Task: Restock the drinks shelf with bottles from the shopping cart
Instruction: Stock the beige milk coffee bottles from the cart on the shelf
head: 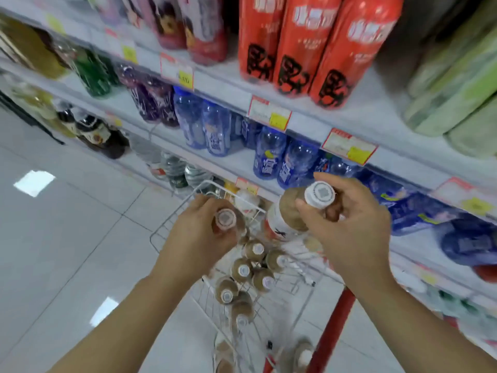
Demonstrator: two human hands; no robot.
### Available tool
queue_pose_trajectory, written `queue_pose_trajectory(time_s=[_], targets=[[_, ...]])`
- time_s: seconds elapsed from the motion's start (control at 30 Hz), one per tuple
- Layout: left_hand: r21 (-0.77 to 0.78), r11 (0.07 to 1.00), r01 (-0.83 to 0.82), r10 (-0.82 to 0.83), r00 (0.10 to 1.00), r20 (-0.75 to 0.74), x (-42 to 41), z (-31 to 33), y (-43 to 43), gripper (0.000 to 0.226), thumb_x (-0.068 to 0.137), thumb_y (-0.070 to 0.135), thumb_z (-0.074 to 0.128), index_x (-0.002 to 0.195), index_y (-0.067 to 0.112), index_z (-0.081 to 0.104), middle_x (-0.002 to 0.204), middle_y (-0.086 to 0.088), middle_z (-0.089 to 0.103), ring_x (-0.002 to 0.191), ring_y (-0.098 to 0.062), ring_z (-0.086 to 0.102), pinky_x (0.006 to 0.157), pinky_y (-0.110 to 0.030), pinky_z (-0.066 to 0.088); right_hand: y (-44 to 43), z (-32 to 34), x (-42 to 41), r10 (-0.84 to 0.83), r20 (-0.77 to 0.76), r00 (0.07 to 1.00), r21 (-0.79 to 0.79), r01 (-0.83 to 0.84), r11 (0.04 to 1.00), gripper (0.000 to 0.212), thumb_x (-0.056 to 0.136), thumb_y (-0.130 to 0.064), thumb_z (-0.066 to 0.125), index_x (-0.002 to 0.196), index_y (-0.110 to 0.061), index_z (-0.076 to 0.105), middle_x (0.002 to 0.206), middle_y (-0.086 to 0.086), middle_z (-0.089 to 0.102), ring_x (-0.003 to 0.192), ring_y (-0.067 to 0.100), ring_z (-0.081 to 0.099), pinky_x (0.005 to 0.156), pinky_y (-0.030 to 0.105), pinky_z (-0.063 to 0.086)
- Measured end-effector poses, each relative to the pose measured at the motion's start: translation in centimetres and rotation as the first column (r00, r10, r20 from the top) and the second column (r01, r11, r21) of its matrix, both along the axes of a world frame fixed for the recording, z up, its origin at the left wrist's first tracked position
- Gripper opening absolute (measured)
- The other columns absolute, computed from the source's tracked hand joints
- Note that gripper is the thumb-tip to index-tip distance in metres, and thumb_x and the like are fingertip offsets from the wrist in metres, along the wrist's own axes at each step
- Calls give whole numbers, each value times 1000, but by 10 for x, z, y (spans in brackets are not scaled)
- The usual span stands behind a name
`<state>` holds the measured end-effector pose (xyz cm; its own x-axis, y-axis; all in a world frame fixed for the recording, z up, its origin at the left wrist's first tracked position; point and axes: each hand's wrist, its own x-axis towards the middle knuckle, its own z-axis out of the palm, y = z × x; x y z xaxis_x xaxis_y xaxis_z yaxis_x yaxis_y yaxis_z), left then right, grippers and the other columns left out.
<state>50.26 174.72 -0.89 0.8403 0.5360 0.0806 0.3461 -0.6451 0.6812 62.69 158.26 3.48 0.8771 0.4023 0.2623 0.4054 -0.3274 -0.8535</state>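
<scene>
Below me stands a white wire shopping cart [158, 235] holding several brown bottles [243, 270] with white caps. My left hand [199, 238] grips one brown bottle [225, 219] by its neck just above the cart. My right hand [349, 227] holds a second brown bottle [293, 211] higher up, fingers curled round its neck under the white cap, close to the drinks shelf [242, 157]. That shelf carries blue bottles [269, 154].
The upper shelf holds red bottles [290, 44] and green packs [457, 84]. Purple, green and dark bottles stand further left. Price tags [269, 111] line the shelf edges. The cart has a red handle [333, 332]. Grey tiled floor [67, 224] lies to the left.
</scene>
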Motion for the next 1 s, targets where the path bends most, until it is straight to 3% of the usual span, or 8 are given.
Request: queue_pose_trajectory(time_s=[0.17, 0.37, 0.47, 0.57, 0.7, 0.8, 0.9, 1.0], targets=[[127, 992, 6, -44, 954, 297, 42, 116, -28, 30, 68, 21, 72, 96, 11, 67, 93, 7, 55, 63, -3, 45, 67, 0, 34, -27, 115, 12, -43, 136, 990, 154, 22, 988, 38, 69, -24, 78, 92, -45, 57, 65, -15, 50, 58, 4, 47, 60, 7, 37], [212, 975, 63, -163, 852, 498, 77, 258, -72, 28, 76, 21, 72, 100, 14, 60, 94, 11, 48, 77, 0, 42, 72, 0, 32, -72, 237, 24, -107, 241, 965, 324, 24, 946, 32, 75, -14, 75, 99, -31, 62, 59, -15, 42, 54, 2, 43, 55, 7, 33], [244, 965, 98, -229, 768, 598, 89, 321, -101, 26, 81, 22, 69, 103, 18, 56, 95, 11, 48, 80, 6, 45, 75, -1, 31, -105, 291, 28, -199, 364, 910, 388, 46, 920, 33, 76, -13, 73, 97, -34, 59, 56, -15, 42, 53, 0, 42, 54, 8, 32], [322, 936, 142, -334, 646, 686, 97, 371, -132, 23, 82, 31, 62, 101, 26, 50, 96, 13, 48, 89, 8, 47, 77, -5, 33, -140, 330, 31, -274, 463, 843, 471, 28, 882, 30, 79, -12, 72, 102, -26, 59, 58, -20, 46, 56, 0, 45, 57, 7, 33], [349, 926, 146, -372, 523, 767, 111, 401, -173, 25, 82, 23, 62, 105, 20, 53, 99, 6, 48, 94, 5, 46, 83, -9, 34, -184, 356, 40, -411, 549, 728, 543, 63, 837, 32, 81, -19, 71, 106, -29, 54, 61, -9, 41, 54, 5, 38, 56, 10, 33], [378, 917, 124, -389, 478, 787, 133, 402, -200, 25, 84, 20, 63, 106, 18, 52, 100, 7, 46, 94, 6, 43, 87, -7, 31, -209, 358, 58, -459, 579, 674, 560, 80, 824, 31, 82, -21, 68, 108, -27, 52, 69, -11, 46, 56, 2, 42, 58, 8, 35], [369, 921, 126, -381, 492, 782, 162, 392, -225, 27, 84, 21, 59, 106, 7, 56, 105, 2, 46, 94, 8, 41, 90, -4, 29, -223, 353, 85, -455, 602, 657, 515, 116, 849, 31, 82, -18, 68, 109, -23, 53, 76, -14, 48, 60, 1, 45, 61, 8, 36], [286, 946, 152, -323, 529, 785, 188, 375, -239, 28, 85, 25, 58, 108, 8, 56, 108, 0, 46, 101, 16, 40, 88, 0, 28, -223, 345, 109, -466, 591, 659, 502, 151, 851, 30, 81, -22, 65, 108, -22, 53, 75, -9, 47, 62, 1, 46, 63, 7, 34]])
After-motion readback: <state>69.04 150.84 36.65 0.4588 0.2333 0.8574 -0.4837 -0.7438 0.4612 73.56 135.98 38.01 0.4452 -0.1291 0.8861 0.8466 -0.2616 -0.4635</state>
